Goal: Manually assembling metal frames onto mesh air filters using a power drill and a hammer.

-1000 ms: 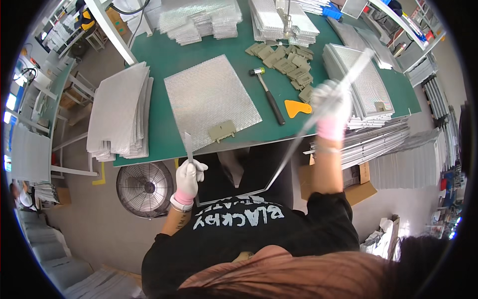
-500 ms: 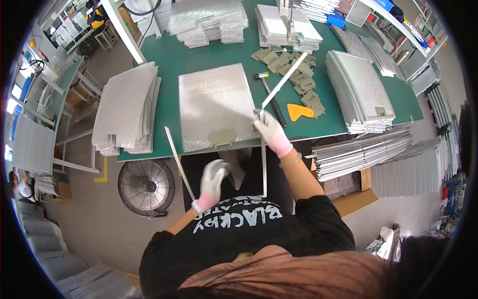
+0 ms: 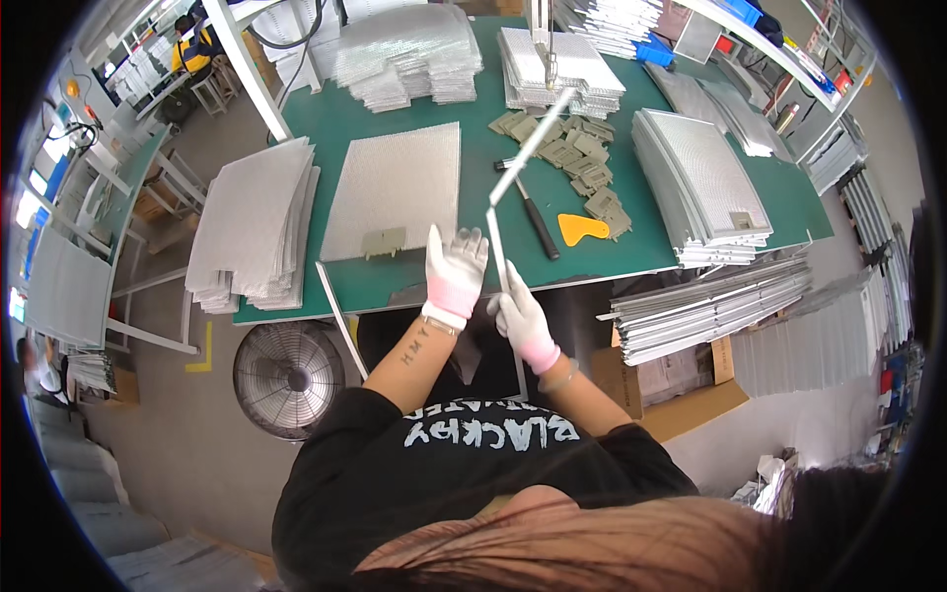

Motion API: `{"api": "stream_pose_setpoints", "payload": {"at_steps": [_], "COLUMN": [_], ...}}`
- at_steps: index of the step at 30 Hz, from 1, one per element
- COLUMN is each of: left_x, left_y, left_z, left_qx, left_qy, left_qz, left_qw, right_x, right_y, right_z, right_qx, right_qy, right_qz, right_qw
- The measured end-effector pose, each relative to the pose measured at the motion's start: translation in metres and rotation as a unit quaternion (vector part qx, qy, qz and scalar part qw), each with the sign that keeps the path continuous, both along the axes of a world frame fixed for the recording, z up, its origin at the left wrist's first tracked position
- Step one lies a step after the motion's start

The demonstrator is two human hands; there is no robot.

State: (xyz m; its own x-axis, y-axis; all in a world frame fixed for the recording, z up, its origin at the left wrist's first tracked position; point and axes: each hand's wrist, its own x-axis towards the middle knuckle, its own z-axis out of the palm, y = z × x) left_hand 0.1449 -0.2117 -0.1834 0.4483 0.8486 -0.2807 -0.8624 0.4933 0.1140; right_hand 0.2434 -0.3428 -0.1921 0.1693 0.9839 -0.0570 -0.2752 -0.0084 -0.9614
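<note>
Right grip [image 3: 523,318] around bent pale strip [image 3: 496,237] — left grip [image 3: 456,271], empty, near mesh panel [image 3: 395,187]

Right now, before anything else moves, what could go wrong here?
The bent strip in the right hand crosses the hammer and loose brackets in this view; swinging it low might catch or scatter them.

The left hand is open by the mesh panel's near right corner; a bump could shift the panel and dislodge the bracket on its near edge.

head-height fisheye view, steeply downward
</note>
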Motion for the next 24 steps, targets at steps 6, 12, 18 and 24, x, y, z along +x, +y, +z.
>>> {"api": "stream_pose_setpoints", "payload": {"at_steps": [6, 12, 18, 24], "left_x": [0.012, 0.022, 0.031, 0.016], "left_y": [0.047, 0.038, 0.029, 0.013], "left_z": [-0.032, -0.033, -0.029, -0.040], "left_qx": [0.025, 0.074, 0.103, 0.261], "left_qy": [0.087, 0.139, 0.194, 0.063], "left_qz": [-0.001, -0.027, -0.027, -0.189], "left_qw": [0.996, 0.987, 0.975, 0.945], "right_x": [0.002, -0.004, -0.005, 0.040], "right_y": [0.038, 0.025, 0.016, 0.088], "right_z": [0.022, 0.018, 0.022, 0.040], "right_qx": [-0.054, -0.058, -0.081, -0.081], "right_qy": [0.139, 0.128, 0.024, -0.140], "right_qz": [0.078, 0.046, 0.010, 0.032], "right_qw": [0.986, 0.989, 0.996, 0.986]}}
